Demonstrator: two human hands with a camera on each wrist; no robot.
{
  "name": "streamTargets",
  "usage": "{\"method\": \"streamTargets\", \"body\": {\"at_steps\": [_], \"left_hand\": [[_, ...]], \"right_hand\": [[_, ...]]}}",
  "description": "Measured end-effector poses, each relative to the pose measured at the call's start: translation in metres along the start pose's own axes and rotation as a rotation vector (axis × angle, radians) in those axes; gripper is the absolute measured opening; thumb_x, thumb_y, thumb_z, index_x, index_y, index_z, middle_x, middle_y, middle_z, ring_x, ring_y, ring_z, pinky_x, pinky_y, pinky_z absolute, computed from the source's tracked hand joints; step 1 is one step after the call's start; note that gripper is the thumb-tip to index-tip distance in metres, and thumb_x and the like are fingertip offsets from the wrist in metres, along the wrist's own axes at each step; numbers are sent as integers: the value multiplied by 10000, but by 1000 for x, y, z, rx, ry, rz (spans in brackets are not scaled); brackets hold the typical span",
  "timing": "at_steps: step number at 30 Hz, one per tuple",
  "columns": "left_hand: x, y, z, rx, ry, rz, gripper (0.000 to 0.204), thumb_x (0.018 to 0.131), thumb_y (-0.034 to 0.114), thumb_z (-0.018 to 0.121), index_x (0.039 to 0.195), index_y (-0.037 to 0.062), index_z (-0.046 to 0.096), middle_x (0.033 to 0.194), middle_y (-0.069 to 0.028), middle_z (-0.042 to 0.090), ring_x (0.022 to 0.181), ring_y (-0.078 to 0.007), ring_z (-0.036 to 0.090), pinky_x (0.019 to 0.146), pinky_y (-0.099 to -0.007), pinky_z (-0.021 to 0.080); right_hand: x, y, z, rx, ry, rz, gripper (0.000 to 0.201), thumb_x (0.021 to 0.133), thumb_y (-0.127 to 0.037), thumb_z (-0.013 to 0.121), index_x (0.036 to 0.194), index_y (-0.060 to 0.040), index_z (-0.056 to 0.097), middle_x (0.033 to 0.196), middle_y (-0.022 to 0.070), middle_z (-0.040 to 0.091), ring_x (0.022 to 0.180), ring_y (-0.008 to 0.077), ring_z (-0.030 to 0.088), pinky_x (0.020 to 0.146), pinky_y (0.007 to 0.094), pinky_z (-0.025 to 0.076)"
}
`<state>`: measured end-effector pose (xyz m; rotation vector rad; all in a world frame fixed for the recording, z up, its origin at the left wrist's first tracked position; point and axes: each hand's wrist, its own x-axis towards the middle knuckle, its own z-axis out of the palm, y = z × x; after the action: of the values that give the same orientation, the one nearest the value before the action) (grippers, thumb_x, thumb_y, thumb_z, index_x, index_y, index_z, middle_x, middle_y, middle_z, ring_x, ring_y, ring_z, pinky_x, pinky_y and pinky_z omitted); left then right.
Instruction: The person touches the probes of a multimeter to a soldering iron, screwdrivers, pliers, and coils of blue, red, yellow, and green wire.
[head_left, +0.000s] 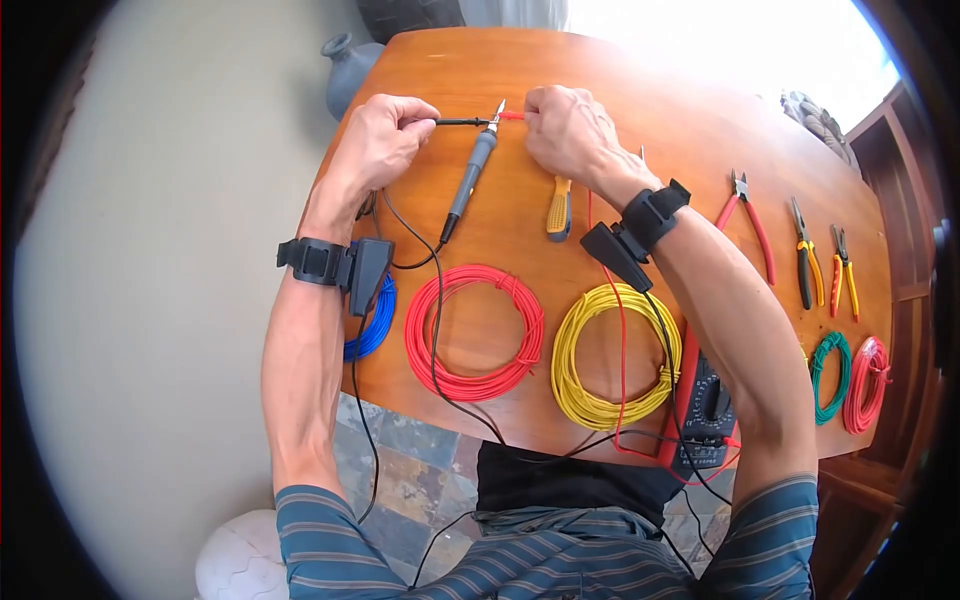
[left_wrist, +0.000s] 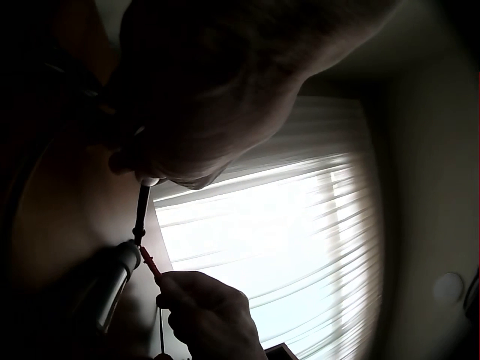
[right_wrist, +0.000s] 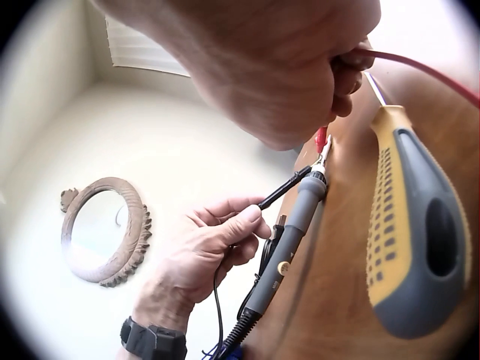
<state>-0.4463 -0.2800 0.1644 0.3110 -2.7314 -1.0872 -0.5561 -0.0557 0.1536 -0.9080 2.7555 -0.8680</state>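
Note:
My left hand [head_left: 382,140] pinches a black test probe [right_wrist: 286,187] between thumb and fingers, its tip pointing right. Facing it, my right hand [head_left: 575,130] grips a red test probe [head_left: 512,115] pointing left. Both probe tips meet near the metal tip of a grey soldering iron [head_left: 470,185], which lies slanted on the table with its cord toward me. In the right wrist view a red lead [right_wrist: 420,67] trails from the right hand. Close below that hand lies a yellow and grey screwdriver [right_wrist: 405,232]. The left wrist view is dark, with the red probe [left_wrist: 150,261] beside the iron.
A red multimeter [head_left: 705,400] lies at the near edge, partly behind the right forearm. Red [head_left: 425,345], yellow [head_left: 565,350] and blue [head_left: 375,330] wire coils lie nearer me. Cutters [head_left: 765,240], pliers [head_left: 803,255] and green [head_left: 822,375] and red coils sit right. Loose leads cross the table.

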Motion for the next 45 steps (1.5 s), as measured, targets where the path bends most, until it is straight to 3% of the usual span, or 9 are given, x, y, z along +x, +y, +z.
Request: {"method": "streamTargets", "body": {"at_steps": [15,17,20,23,30,36,38,43,45], "left_hand": [[-18,56,33,-44,-173,136,214,1013,99,672,1144,-37,773,775,1,668,715,-85,599,651,-275,492],[-18,59,40,-26,-195,117,222,1003,109,680,1140,-36,777,750,-8,661,687,-88,584,635,-285,485],[-16,58,45,52,-178,163,235,996,139,669,1126,-31,765,815,-154,746,724,-226,690,697,-368,542],[-18,63,42,62,-160,186,227,1007,114,671,1140,-37,774,717,-4,624,659,-88,547,612,-299,466],[-23,91,47,53,-157,286,231,1001,120,671,1138,-41,764,697,-33,632,652,-108,564,617,-316,471],[-10,103,85,135,-138,406,222,976,124,673,1105,-31,767,803,-182,740,716,-250,705,688,-378,541],[-6,102,91,142,-145,381,226,978,128,670,1106,-32,765,820,-195,743,734,-269,717,702,-387,549],[-1,103,97,191,-146,361,235,981,140,665,1108,-32,763,841,-215,744,760,-301,733,729,-403,560],[-2,103,99,205,-144,318,239,987,187,643,1098,48,803,962,-220,772,915,-418,744,856,-499,586]], "right_hand": [[-32,56,-54,122,32,45,209,864,-79,572,897,19,754,854,247,736,852,376,734,810,452,583],[-37,62,-55,119,-63,78,179,921,-95,631,924,44,745,719,76,647,688,144,598,640,353,518],[-41,64,-53,94,-41,46,185,922,-97,626,927,49,741,715,80,648,684,144,592,635,359,515],[-42,62,-60,131,-26,43,193,919,-97,622,942,51,744,731,94,660,710,162,611,658,368,521],[-62,80,-96,19,60,78,214,928,-127,642,977,49,754,771,124,688,752,184,639,721,371,534],[-82,104,-99,74,30,180,212,913,-137,661,974,39,762,766,106,667,769,163,627,742,355,529],[-84,106,-98,95,24,172,222,880,-133,627,957,-4,790,908,193,765,892,328,732,845,429,580],[-82,104,-94,54,-17,172,229,884,-110,596,952,-3,787,925,215,767,936,344,744,867,444,578],[-82,101,-93,47,-19,171,233,884,-102,586,952,-1,785,928,223,766,943,350,747,867,448,579]]}}
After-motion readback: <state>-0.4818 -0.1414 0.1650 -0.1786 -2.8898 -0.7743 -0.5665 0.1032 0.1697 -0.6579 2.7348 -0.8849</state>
